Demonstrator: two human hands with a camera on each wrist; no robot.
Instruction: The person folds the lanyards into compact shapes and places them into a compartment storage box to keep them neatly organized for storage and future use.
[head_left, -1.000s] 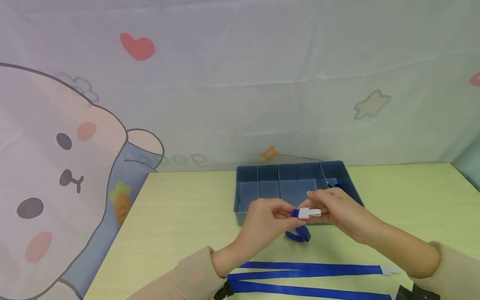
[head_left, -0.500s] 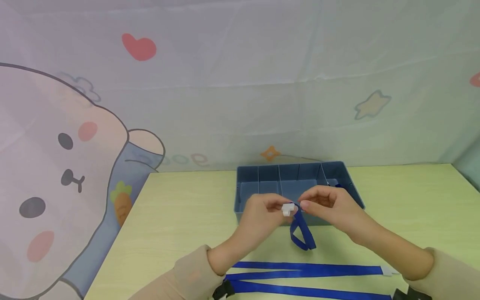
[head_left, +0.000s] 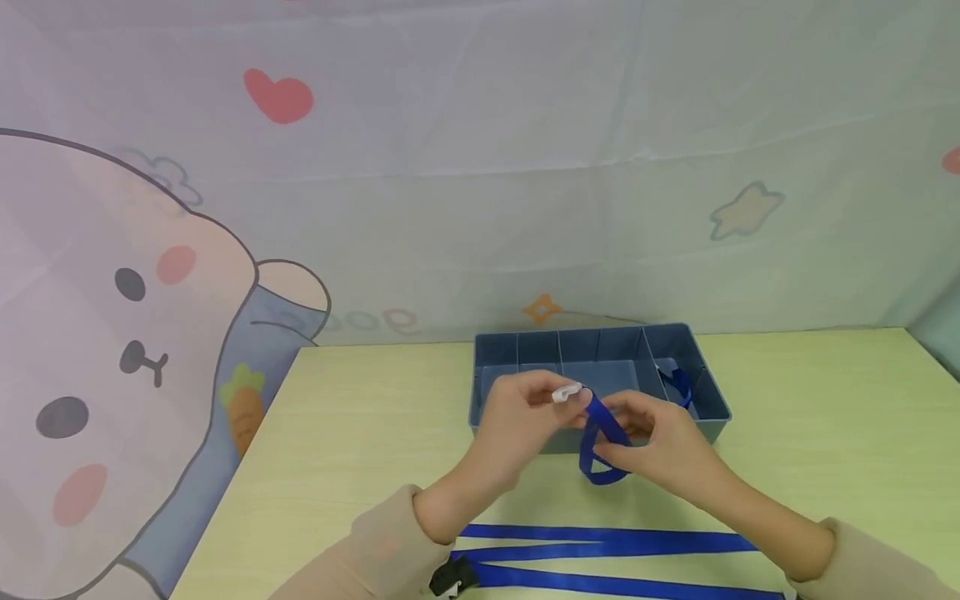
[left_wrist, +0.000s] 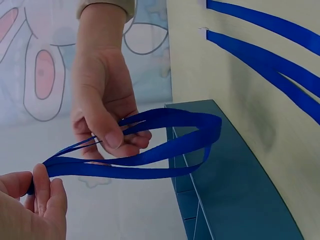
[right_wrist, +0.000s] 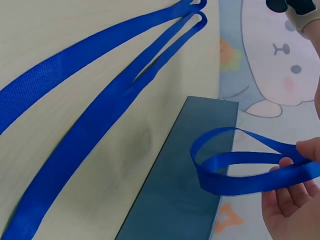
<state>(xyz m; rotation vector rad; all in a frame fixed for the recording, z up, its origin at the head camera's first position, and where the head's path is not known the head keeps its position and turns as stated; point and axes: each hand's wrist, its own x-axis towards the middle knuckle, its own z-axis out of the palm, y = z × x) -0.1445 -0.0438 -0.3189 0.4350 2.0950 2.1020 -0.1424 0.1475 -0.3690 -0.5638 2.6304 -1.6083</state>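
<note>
My left hand (head_left: 521, 417) pinches the white clip (head_left: 567, 392) at the end of a short blue strap (head_left: 600, 437), just in front of the grey divider tray (head_left: 712, 392) on the table (head_left: 360, 433). My right hand (head_left: 652, 442) grips the folded strap lower down, and its loop hangs below my fingers above the table. From the head view the clip is mostly covered by my left fingertips, so I cannot tell its shape. The left wrist view shows the strap as a doubled loop running from my left fingers to my right thumb and fingers; the clip itself is hidden there. In the right wrist view only the edge of my right hand shows.

Another blue strap (head_left: 678, 385) lies in the tray's right compartment, partly hidden by the wall. A long blue lanyard (head_left: 600, 542) lies on the table near my sleeves, its ends cut off by the picture's edge.

Half a second ago my right hand was higher, beside the clip; now it is lower on the strap, and the clip has risen slightly.
</note>
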